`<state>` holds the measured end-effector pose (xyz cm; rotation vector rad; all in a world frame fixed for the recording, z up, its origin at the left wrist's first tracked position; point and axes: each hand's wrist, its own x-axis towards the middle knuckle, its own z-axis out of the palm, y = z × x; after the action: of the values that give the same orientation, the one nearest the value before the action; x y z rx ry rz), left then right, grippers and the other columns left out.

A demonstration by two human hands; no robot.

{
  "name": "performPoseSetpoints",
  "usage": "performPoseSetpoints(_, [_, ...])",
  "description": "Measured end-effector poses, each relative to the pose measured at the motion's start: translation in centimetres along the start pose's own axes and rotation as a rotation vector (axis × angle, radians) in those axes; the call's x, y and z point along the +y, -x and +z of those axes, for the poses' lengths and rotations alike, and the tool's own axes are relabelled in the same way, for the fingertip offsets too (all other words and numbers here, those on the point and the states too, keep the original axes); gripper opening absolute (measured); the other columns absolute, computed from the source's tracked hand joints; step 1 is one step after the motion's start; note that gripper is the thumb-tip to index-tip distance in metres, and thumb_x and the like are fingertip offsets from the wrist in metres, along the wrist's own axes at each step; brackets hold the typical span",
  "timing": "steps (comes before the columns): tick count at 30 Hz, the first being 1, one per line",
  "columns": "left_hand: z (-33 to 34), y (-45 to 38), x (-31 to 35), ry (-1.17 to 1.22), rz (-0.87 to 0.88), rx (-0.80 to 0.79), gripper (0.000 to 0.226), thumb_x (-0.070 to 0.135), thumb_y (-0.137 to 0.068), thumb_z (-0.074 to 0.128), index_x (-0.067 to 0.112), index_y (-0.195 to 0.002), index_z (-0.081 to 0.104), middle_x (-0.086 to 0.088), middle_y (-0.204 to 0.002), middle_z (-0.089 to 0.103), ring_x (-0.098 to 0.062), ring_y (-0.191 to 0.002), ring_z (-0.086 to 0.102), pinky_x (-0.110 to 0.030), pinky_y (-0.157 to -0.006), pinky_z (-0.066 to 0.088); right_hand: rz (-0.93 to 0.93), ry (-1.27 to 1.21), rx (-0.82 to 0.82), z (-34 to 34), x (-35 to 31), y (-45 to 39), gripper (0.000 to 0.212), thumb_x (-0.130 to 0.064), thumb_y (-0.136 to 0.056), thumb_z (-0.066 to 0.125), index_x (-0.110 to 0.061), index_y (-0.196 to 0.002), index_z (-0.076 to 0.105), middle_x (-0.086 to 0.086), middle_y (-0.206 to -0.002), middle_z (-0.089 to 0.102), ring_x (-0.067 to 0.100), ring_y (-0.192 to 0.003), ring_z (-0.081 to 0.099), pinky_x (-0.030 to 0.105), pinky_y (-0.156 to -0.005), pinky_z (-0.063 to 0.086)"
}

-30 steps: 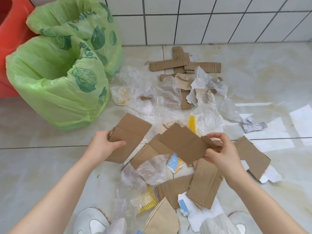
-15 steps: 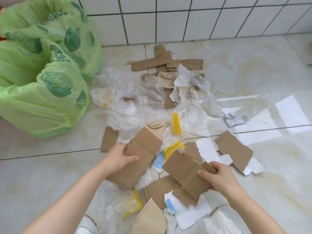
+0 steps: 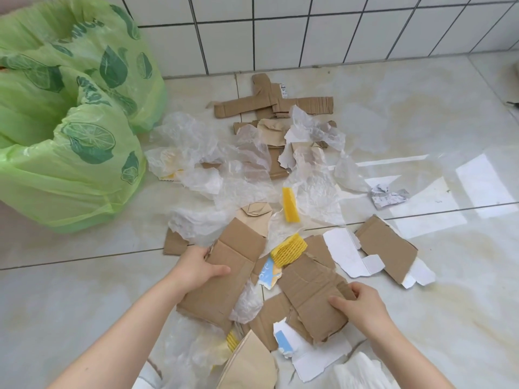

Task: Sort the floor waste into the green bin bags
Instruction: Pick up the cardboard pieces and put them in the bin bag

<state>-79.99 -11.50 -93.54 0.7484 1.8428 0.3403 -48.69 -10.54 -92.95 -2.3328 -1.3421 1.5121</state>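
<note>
Torn waste lies scattered over the tiled floor. My left hand (image 3: 198,269) grips the left edge of a large brown cardboard piece (image 3: 224,273). Near the bottom centre, my right hand (image 3: 356,306) holds a second creased cardboard piece (image 3: 311,293) by its right end. Two green bin bags with lime prints stand at the left: the nearer bag (image 3: 75,169) and the farther bag (image 3: 92,60) behind it, both open at the top. More cardboard strips (image 3: 269,103) lie near the wall.
Crumpled clear plastic film (image 3: 233,169) covers the middle of the pile. Yellow foam netting (image 3: 289,249), a yellow strip (image 3: 290,204), white paper scraps (image 3: 346,252), a flat cardboard piece (image 3: 386,251) and a crumpled grey paper (image 3: 389,196) lie around. A white tiled wall (image 3: 309,32) closes the back.
Both hands have drawn their cardboard pieces down toward me and apart, and the view has shifted right, so the bags sit farther left.
</note>
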Motion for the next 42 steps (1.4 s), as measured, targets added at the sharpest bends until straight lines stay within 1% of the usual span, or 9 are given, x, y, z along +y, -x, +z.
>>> performPoseSetpoints(4, [-0.6,0.9,0.4,0.037,0.025,0.029,0.018,0.015,-0.075,0.079,0.014,-0.091,0.072,-0.002,-0.086,0.074,-0.020,-0.079,0.072,-0.039,-0.073,0.059,-0.050,-0.057,0.013,-0.3,-0.4,0.6,0.012,-0.015,-0.076,0.073,-0.013,-0.072,0.061,-0.001,-0.068,0.061,0.015,-0.066,0.056,0.027,-0.057,0.039])
performPoseSetpoints(14, [-2.5,3.0,0.8,0.146,0.109,0.160,0.013,0.014,-0.076,0.077,0.014,-0.086,0.070,-0.006,-0.085,0.074,-0.022,-0.077,0.072,-0.045,-0.074,0.059,-0.177,-0.111,0.034,-1.3,-2.0,2.4,0.007,-0.014,-0.075,0.069,-0.012,-0.075,0.062,0.013,-0.078,0.067,0.029,-0.074,0.062,0.033,-0.063,0.043])
performPoseSetpoints(18, [-3.0,3.2,0.7,0.210,0.104,0.192,0.007,0.016,-0.080,0.075,0.017,-0.086,0.071,-0.001,-0.083,0.075,-0.019,-0.076,0.072,-0.042,-0.074,0.059,-0.257,-0.169,-0.037,-0.4,-3.8,3.4,0.007,-0.007,-0.075,0.069,-0.009,-0.076,0.062,0.013,-0.081,0.069,0.024,-0.074,0.062,0.035,-0.068,0.046])
performPoseSetpoints(22, [-3.7,3.4,1.0,0.323,0.112,0.212,0.007,0.014,-0.081,0.073,0.018,-0.086,0.071,0.001,-0.081,0.075,-0.018,-0.077,0.072,-0.035,-0.070,0.058,-0.300,-0.098,-0.077,1.9,-5.3,3.2,0.009,-0.013,-0.074,0.071,-0.017,-0.075,0.063,0.005,-0.082,0.068,0.021,-0.081,0.063,0.038,-0.074,0.051])
performPoseSetpoints(25, [-4.2,3.6,1.2,0.357,0.113,0.200,0.008,0.012,-0.081,0.073,0.018,-0.086,0.071,0.001,-0.082,0.075,-0.016,-0.077,0.071,-0.033,-0.071,0.057,-0.324,-0.007,-0.065,3.7,-6.2,2.5,0.011,-0.018,-0.074,0.070,-0.017,-0.075,0.059,0.003,-0.076,0.065,0.021,-0.073,0.060,0.033,-0.065,0.048])
performPoseSetpoints(30, [-5.1,3.7,1.1,0.366,0.104,0.241,0.006,0.011,-0.080,0.073,0.015,-0.083,0.071,0.002,-0.078,0.074,-0.009,-0.066,0.070,-0.022,-0.056,0.053,-0.380,0.176,0.013,5.4,-7.0,1.2,0.014,-0.018,-0.077,0.064,-0.022,-0.079,0.051,-0.007,-0.075,0.057,0.015,-0.075,0.053,0.024,-0.060,0.039])
performPoseSetpoints(34, [-6.6,3.9,0.7,0.408,0.096,0.279,0.007,0.012,-0.080,0.073,0.017,-0.085,0.070,0.000,-0.082,0.074,-0.015,-0.077,0.071,-0.030,-0.067,0.056,-0.368,0.231,0.040,5.8,-7.4,0.8,0.012,-0.020,-0.078,0.064,-0.019,-0.088,0.056,-0.009,-0.080,0.061,0.015,-0.080,0.057,0.026,-0.062,0.041])
performPoseSetpoints(37, [-7.4,4.1,0.6,0.408,0.112,0.347,0.010,0.011,-0.078,0.075,0.018,-0.082,0.069,0.000,-0.082,0.073,-0.016,-0.077,0.070,-0.031,-0.068,0.055,-0.364,0.194,0.040,5.7,-8.0,1.3,0.011,-0.017,-0.075,0.065,-0.016,-0.083,0.058,-0.005,-0.079,0.064,0.017,-0.078,0.059,0.031,-0.067,0.046])
performPoseSetpoints(42, [-8.4,4.7,0.8,0.490,0.201,0.463,0.019,0.003,-0.072,0.079,0.017,-0.080,0.069,0.003,-0.081,0.073,-0.013,-0.077,0.069,-0.026,-0.066,0.053,-0.458,0.045,0.051,3.4,-10.3,2.9,0.012,-0.011,-0.076,0.066,-0.017,-0.076,0.057,-0.002,-0.073,0.063,0.017,-0.072,0.057,0.028,-0.059,0.040])
